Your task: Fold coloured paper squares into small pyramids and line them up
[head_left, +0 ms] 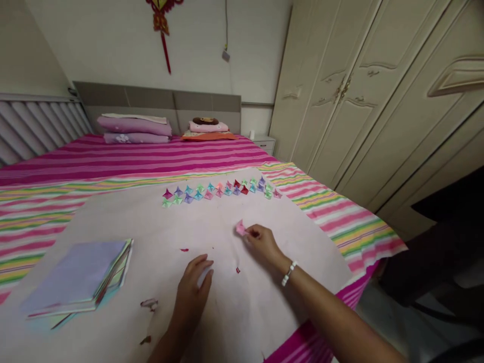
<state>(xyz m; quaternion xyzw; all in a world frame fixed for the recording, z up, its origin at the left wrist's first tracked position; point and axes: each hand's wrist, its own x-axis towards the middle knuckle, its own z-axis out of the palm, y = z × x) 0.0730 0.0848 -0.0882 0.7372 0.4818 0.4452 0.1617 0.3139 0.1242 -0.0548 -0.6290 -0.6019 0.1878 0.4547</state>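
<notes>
Between the thumb and fingers of my right hand is a small pink folded-paper piece, held over the pale sheet spread on the bed. My left hand hovers or rests low over the sheet with its thumb and fingers apart, nothing visible between them. Beyond both hands, small folded-paper pieces in many colours stand in two uneven rows. Left of my left hand lies a stack of coloured paper, pale purple on top.
Small scraps lie on the sheet, and a red bit sits between my hands. Striped bedding surrounds the sheet. Folded quilts and a pillow are by the headboard. A wardrobe stands at right.
</notes>
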